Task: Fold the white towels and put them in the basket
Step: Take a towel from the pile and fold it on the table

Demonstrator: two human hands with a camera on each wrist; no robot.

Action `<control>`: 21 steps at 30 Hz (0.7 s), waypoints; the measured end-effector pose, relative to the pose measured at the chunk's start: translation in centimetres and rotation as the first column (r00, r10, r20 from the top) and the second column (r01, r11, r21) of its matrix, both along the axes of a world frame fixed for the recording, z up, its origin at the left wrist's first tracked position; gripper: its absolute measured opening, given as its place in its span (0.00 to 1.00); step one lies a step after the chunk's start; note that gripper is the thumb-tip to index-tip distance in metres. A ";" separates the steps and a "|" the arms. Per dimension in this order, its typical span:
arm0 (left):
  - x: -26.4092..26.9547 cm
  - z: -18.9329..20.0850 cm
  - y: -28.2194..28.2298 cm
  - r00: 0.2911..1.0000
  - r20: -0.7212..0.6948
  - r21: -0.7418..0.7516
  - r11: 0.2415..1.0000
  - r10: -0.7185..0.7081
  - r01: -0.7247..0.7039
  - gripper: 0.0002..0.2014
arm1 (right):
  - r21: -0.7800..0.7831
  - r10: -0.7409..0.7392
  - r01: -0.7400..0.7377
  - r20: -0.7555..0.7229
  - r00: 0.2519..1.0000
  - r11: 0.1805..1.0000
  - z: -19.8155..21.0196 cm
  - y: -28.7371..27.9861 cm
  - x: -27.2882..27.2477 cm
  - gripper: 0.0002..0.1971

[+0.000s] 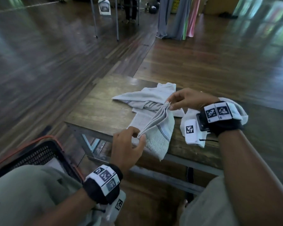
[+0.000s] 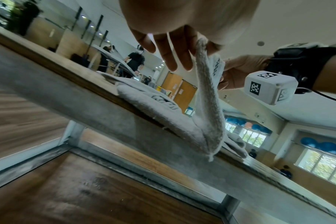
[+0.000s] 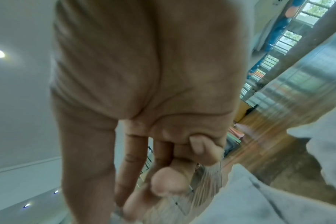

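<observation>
A folded white towel [image 1: 158,132] hangs between my two hands above the near edge of the wooden table [image 1: 91,111]. My left hand [image 1: 138,136] pinches its near corner, and my right hand [image 1: 169,106] pinches its far corner. In the left wrist view the towel [image 2: 207,94] droops from my left hand [image 2: 194,50] onto the table edge. More white towels [image 1: 145,97] lie crumpled on the table behind it. The black mesh basket [image 1: 39,154] with an orange rim stands on the floor at lower left, with something white in it. The right wrist view shows my right hand [image 3: 144,194] with curled fingers.
The low table has a grey metal frame [image 1: 82,134]. Wooden floor surrounds it. Metal stand legs [image 1: 116,22] and hanging cloths [image 1: 178,17] stand far behind. My knees fill the bottom of the head view. Other people stand in the distance [image 2: 134,60].
</observation>
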State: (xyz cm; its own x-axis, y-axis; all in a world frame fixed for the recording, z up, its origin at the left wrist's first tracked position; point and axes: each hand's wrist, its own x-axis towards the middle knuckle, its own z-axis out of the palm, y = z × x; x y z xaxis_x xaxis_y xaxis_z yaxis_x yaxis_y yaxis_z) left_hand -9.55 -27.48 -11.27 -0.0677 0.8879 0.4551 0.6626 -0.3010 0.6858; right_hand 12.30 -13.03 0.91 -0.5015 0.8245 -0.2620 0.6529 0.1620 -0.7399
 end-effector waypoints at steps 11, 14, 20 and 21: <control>-4.2 -4.8 2.6 0.977 -0.107 -0.263 0.943 0.182 -0.205 0.09 | 0.099 -0.014 -0.005 0.188 0.982 0.995 -7.4 5.2 -9.2 0.10; -4.4 -4.8 3.0 0.967 -0.157 -0.310 0.920 0.200 -0.241 0.11 | 0.141 -0.050 0.015 0.249 0.967 0.990 -8.7 5.6 -10.2 0.11; -4.3 -3.6 3.0 0.968 -0.042 -0.437 0.867 0.248 -0.241 0.08 | 0.194 -0.069 -0.014 0.415 0.907 0.981 -9.8 5.5 -11.6 0.11; -4.3 -3.6 2.9 0.968 -0.009 -0.461 0.858 0.250 -0.226 0.09 | 0.192 -0.067 -0.023 0.448 0.892 0.981 -9.8 5.4 -11.8 0.12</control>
State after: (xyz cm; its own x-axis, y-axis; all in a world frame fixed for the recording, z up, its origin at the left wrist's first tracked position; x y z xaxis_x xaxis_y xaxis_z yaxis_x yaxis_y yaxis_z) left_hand -13.85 -24.58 -14.84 -0.3152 0.9490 -0.0053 0.6356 0.2153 0.7414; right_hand 0.53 -7.63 -8.93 -0.3479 0.8900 -0.2948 0.9128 0.2498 -0.3230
